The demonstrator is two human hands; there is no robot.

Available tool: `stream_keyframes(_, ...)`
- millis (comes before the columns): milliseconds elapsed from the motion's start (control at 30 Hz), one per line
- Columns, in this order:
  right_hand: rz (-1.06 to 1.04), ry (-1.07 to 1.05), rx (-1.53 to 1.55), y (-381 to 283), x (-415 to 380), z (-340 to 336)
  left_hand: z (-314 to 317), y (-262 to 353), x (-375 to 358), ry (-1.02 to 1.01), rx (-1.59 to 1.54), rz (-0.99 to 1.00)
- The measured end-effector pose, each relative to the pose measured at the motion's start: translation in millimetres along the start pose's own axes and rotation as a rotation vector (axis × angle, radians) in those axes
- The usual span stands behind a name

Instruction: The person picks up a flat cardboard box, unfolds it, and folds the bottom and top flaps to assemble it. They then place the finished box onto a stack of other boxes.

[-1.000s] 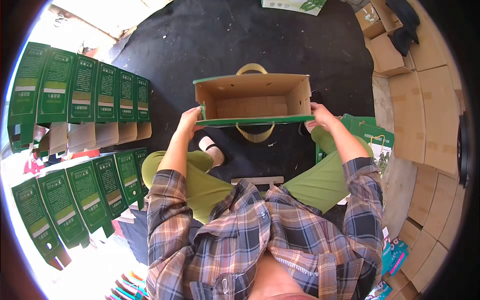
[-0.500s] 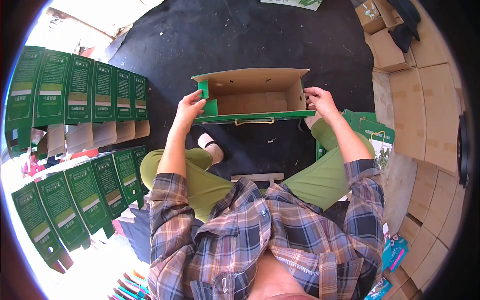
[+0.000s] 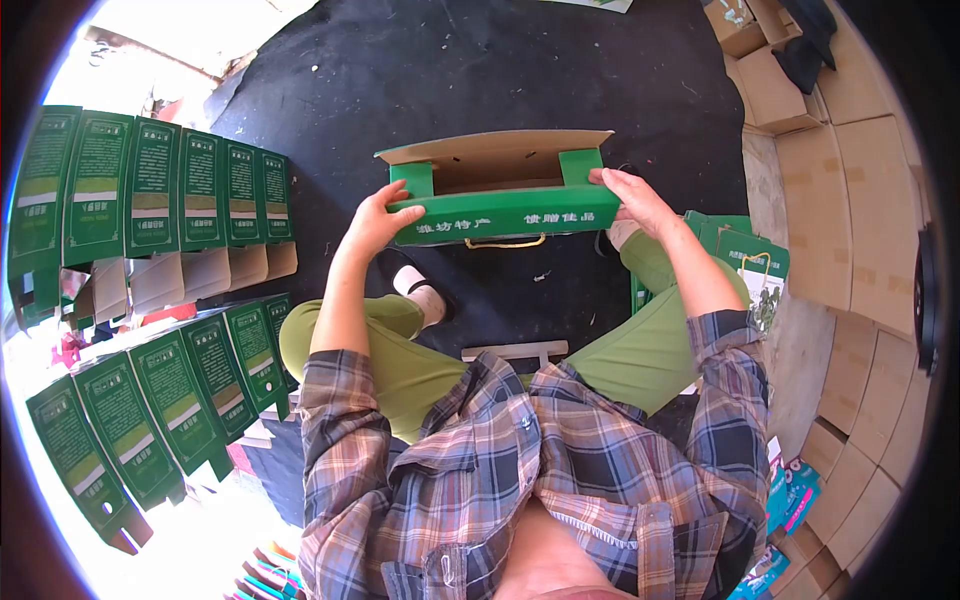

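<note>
Green carton box (image 3: 505,195) sits on the black floor mat (image 3: 480,70) between the person's knees; left hand (image 3: 375,222) grips its left end, right hand (image 3: 633,200) its right end, fingers clamped on the near green flap, flat green cartons (image 3: 160,190) lying to the left

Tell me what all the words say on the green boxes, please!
"潍坊特产 馈赠佳品": my best reading of the white characters on the near flap of the green box held between the left hand and the right hand.
Flat green boxes on the left: print too small to read.
Green cartons by the right knee: print blurred.
</note>
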State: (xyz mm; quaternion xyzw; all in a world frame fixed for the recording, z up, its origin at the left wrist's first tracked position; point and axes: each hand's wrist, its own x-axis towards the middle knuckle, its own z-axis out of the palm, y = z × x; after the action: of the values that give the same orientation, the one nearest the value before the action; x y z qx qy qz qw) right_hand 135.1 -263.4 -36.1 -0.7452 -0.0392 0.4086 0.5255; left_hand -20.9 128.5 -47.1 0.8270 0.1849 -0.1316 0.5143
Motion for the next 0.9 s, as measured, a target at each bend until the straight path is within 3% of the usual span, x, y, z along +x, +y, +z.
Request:
stream_keyframes(67,0.014,0.001,0.103,-1.7,0.2,-0.1,10.5,-6.9,6.8,0.191,0.050,0.019)
stream_keyframes(100,0.014,0.000,0.102,1.6,2.0,0.8,15.3,-5.9,7.2,0.192,0.050,0.020)
stream_keyframes(167,-0.300,0.228,-0.447,18.5,8.9,4.1,24.5,-3.8,6.2,0.380,0.428,0.167)
stream_keyframes(200,-0.449,0.305,-0.726,27.1,10.4,4.4,29.7,-6.0,6.1,0.433,0.463,0.213)
stream_keyframes(233,-0.450,0.304,-0.727,19.0,2.1,11.6,33.3,-1.6,4.0,0.434,0.463,0.211)
stream_keyframes(333,-0.401,0.228,-1.107,9.2,-16.7,35.1,41.9,6.8,0.5,0.453,0.592,0.177)
stream_keyframes(467,-0.290,0.221,-1.146,10.7,-19.3,48.4,46.5,2.3,1.0,0.327,0.706,0.258)
stream_keyframes(567,-0.415,0.286,-1.215,16.7,-12.2,45.4,47.0,17.8,-10.7,0.248,0.696,0.371)
stream_keyframes(900,-0.493,0.287,-1.160,15.4,-10.1,43.3,53.6,15.7,-11.0,0.165,0.805,0.341)
